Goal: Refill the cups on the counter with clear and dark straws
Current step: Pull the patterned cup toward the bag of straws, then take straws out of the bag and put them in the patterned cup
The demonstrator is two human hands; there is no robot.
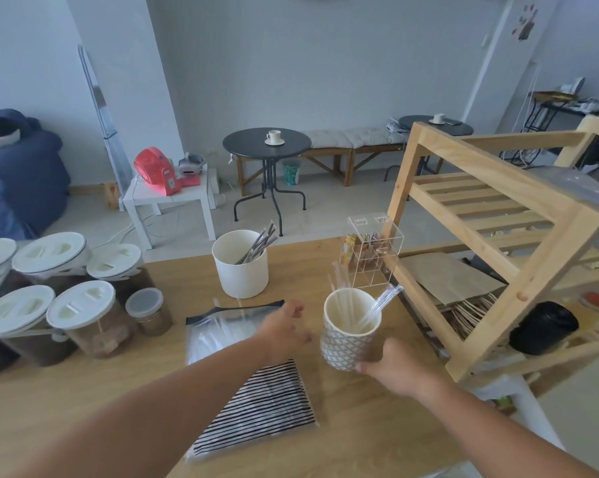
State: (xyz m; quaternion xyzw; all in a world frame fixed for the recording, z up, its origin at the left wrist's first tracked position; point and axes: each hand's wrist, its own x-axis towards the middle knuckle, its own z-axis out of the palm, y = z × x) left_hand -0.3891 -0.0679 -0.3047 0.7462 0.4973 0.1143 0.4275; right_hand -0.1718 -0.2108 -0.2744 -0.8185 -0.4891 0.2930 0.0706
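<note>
Fingers point(364, 367) of my right hand point(394, 372) curl round the grey-patterned ceramic cup point(349, 343), part-filled with clear plastic straws point(351, 307). My left hand point(284, 331) hovers loose and empty beside it. The plain white cup point(240, 274) holds few dark straws point(260, 243) — both want topping up, I judge.

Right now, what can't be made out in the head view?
Head view only:
Left hand: motion-blurred; contact with the clear-straw bag unclear.
Patterned cup: base hidden by the right hand and its grip.
Dark straws: lower ends hidden by the white cup wall.
</note>
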